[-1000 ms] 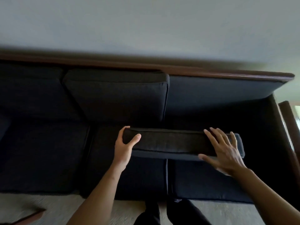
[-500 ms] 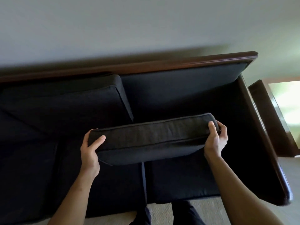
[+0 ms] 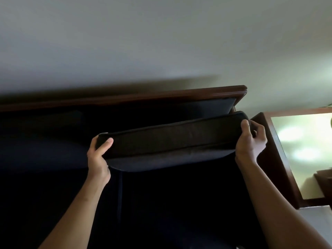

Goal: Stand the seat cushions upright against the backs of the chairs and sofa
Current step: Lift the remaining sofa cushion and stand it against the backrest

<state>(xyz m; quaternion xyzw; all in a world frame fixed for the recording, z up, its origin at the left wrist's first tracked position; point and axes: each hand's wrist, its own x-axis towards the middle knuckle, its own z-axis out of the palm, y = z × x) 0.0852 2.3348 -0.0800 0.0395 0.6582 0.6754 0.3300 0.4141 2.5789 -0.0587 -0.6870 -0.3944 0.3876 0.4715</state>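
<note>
A dark seat cushion [image 3: 170, 139] is held in the air over the right end of the dark sofa [image 3: 179, 203], its long edge facing me and tilted up to the right. My left hand [image 3: 99, 157] grips its left end, thumb on the front edge. My right hand [image 3: 250, 142] grips its right end, close to the sofa's right corner. The sofa back [image 3: 206, 108], topped by a brown wooden rail [image 3: 161, 95], is just behind the cushion. Another cushion [image 3: 45, 133] is dimly visible at the back on the left.
A pale wall [image 3: 161, 42] rises behind the sofa. To the right stands a wooden side table [image 3: 280, 159] with a glossy light top [image 3: 309, 155]. A strip of pale floor [image 3: 316, 218] shows at the lower right.
Both hands have lifted the cushion higher and carried it right and back toward the sofa's right corner. My right hand went from flat on the cushion to gripping its end.
</note>
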